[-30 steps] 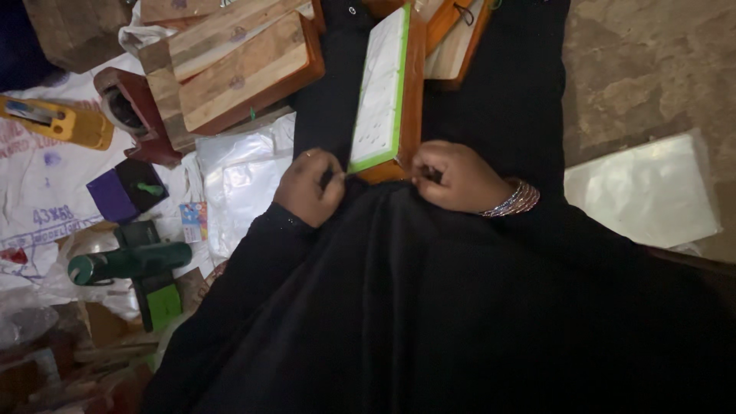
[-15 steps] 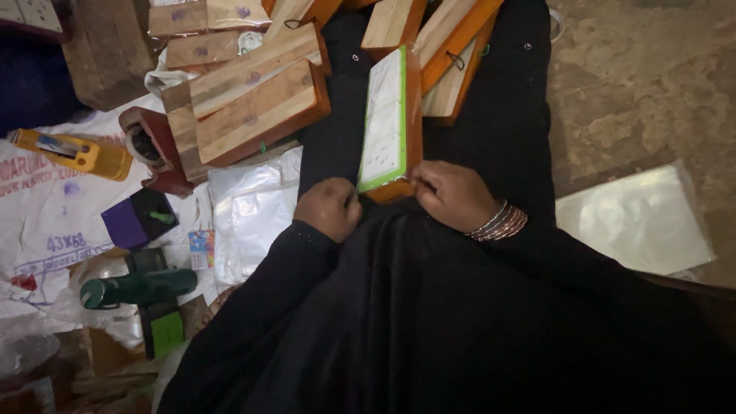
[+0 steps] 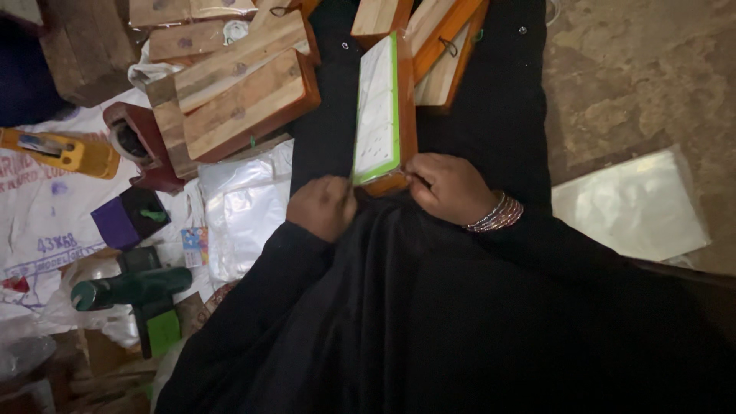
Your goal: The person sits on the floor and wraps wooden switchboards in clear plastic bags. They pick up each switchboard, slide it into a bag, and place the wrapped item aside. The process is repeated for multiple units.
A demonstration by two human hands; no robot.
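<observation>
The long wooden board with a white, green-edged card on its face (image 3: 381,115) lies on the black cloth over the person's lap (image 3: 491,84), its near end held between both hands. The left hand (image 3: 323,207) is curled closed at the near left corner, and the right hand (image 3: 448,186) pinches the near right edge. A stack of brown wooden blocks (image 3: 238,96) lies just left, beside clear plastic bags (image 3: 245,207).

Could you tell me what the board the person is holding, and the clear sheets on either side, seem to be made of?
Board: apparently wood, orange-brown and seemingly varnished, with grain showing on the boards nearby; its white, green-edged face looks like paper or card. Clear sheets: probably thin plastic bags, glossy, wrinkled, catching light.
</observation>
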